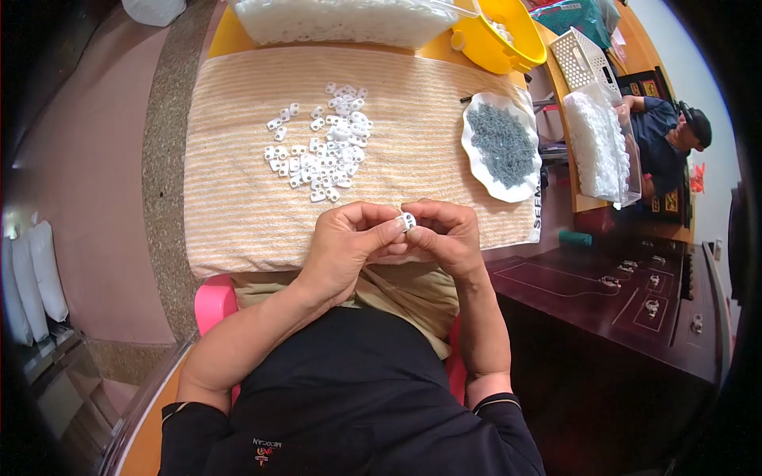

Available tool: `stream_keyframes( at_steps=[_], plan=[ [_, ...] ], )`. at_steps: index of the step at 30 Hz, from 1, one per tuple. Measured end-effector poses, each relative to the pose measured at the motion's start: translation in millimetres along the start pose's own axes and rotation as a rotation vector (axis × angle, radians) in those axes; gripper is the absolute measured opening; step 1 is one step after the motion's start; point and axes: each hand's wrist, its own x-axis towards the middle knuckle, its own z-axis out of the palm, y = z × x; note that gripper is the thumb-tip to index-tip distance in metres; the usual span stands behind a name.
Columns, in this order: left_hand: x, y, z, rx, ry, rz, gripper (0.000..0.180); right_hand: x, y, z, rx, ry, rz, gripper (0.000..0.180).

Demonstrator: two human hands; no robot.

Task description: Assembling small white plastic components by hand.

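Over the near edge of a striped towel, my left hand [349, 238] and my right hand [446, 234] meet at their fingertips. Between them they pinch one small white plastic piece [407, 221] with dark marks on its face. Both hands are closed on it, thumbs towards me. Beyond my left hand lies a loose heap of similar white plastic pieces [325, 151], each with two dark holes or spots. To the right, a white wavy-edged dish [479, 170] holds many tiny grey-blue parts [504, 143], too small to name.
The striped towel [230, 159] covers the table. A clear bin [341, 20] of white pieces and a yellow basin [524, 59] stand at the far edge. At right are a perforated white basket [583, 55], a tub of white pieces [595, 147], a dark cabinet [571, 301] and another person [663, 139].
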Motion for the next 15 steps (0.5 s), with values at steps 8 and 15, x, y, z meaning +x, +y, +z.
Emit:
stream_keyframes(
  at_steps=[8,15],
  plan=[
    [0.1,-1.6,-2.2,-0.008,-0.032,-0.013,0.015,-2.2,1.4,-1.6,0.025,0.003,0.007,0.03],
    [0.7,-0.7,-0.1,-0.057,-0.07,-0.037,0.016,-2.1,-4.4,4.0,0.038,0.015,0.005,0.03]
  ],
)
